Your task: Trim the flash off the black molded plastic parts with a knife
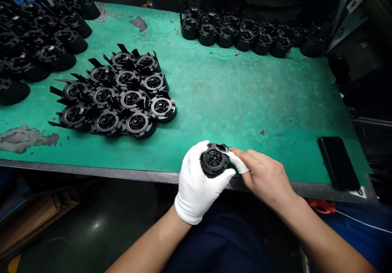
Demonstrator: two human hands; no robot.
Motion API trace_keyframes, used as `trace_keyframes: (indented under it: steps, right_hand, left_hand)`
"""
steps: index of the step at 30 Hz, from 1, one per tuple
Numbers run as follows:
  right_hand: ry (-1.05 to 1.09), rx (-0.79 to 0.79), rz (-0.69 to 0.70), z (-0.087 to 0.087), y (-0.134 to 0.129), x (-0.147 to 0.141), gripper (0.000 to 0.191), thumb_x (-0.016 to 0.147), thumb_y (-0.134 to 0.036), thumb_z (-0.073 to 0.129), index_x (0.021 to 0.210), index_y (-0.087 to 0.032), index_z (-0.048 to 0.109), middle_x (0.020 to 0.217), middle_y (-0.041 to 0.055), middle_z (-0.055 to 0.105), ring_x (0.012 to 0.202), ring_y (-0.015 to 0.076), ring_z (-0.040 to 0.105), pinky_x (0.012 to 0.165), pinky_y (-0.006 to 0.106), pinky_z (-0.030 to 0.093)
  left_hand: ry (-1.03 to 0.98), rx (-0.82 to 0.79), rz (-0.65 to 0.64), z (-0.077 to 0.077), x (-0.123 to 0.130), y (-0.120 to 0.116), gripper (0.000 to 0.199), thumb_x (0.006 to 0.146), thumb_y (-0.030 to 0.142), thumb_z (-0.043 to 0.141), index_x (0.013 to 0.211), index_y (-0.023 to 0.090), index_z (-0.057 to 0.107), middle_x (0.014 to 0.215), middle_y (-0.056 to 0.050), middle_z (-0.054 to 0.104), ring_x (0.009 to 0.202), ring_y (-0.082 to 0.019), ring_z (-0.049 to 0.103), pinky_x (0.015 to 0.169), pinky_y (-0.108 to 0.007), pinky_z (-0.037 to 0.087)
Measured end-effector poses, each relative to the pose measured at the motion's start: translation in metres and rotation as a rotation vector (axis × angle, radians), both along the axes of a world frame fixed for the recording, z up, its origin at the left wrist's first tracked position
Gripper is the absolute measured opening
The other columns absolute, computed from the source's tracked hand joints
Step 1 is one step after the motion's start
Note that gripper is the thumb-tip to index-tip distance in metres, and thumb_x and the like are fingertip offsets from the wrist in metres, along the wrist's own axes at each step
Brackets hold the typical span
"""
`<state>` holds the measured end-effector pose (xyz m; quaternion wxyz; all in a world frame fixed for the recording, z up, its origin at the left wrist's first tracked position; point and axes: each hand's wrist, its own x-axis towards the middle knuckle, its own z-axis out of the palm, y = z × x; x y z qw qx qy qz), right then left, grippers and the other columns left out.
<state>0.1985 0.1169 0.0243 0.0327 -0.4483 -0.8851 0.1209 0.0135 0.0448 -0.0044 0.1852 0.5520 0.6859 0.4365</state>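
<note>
A round black plastic part (214, 158) with a ringed face is held over the table's front edge, face up toward me. My left hand (196, 187), in a white glove, is wrapped around its left and lower sides. At the upper right of its rim is my right hand (265, 173), bare except for a white covering on a finger. Its fingers are closed against the rim, where a small shiny piece shows; I cannot make out what it is. Left of my hands, a cluster of similar black plastic parts (131, 98) stands close together, several with upright tabs.
More black parts (65, 40) crowd the table's left end, and another row (226, 35) lines the back. A black phone (339, 163) lies at the right on the green tabletop (214, 89). An orange-handled item (321, 205) sits below the right edge.
</note>
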Motion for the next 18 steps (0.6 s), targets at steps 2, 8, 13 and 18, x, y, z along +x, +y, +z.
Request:
trace_keyframes:
  steps: [2,8,13,18]
  right_hand:
    - [0.062,-0.058,0.006,0.001,-0.002,0.005,0.038,0.100,-0.025,0.045,0.134,-0.026,0.061,0.091,0.0041,0.068,0.085,0.0189,0.064,0.073,0.029,0.046]
    - [0.024,-0.139,0.090,0.012,-0.022,0.027,0.035,0.101,-0.027,0.044,0.131,-0.026,0.063,0.086,0.0029,0.066,0.078,0.0185,0.064,0.067,0.030,0.046]
    - [-0.103,0.019,0.007,0.011,-0.031,0.021,0.037,0.098,-0.026,0.047,0.132,-0.028,0.062,0.084,0.0034,0.068,0.079,0.0210,0.066,0.062,0.030,0.043]
    - [0.075,-0.055,-0.061,0.011,-0.031,0.022,0.033,0.101,-0.027,0.044,0.127,-0.026,0.064,0.100,0.0053,0.073,0.088,0.0204,0.069,0.072,0.029,0.050]
  left_hand:
    - [-0.001,0.013,0.003,-0.001,0.001,0.000,0.078,0.074,0.049,0.082,0.136,0.021,0.043,0.133,-0.014,0.057,0.126,-0.031,0.057,0.110,-0.049,0.047]
    - [-0.001,0.051,0.021,-0.001,0.002,0.001,0.077,0.069,0.052,0.085,0.128,0.020,0.048,0.129,-0.014,0.058,0.124,-0.031,0.058,0.108,-0.050,0.048]
    - [-0.013,0.053,0.039,-0.001,0.009,0.003,0.070,0.072,0.049,0.083,0.126,0.020,0.048,0.126,-0.013,0.059,0.121,-0.030,0.059,0.106,-0.050,0.048]
    - [-0.019,0.059,0.041,-0.002,0.009,0.001,0.070,0.073,0.049,0.083,0.127,0.020,0.049,0.128,-0.014,0.059,0.123,-0.031,0.058,0.108,-0.050,0.047]
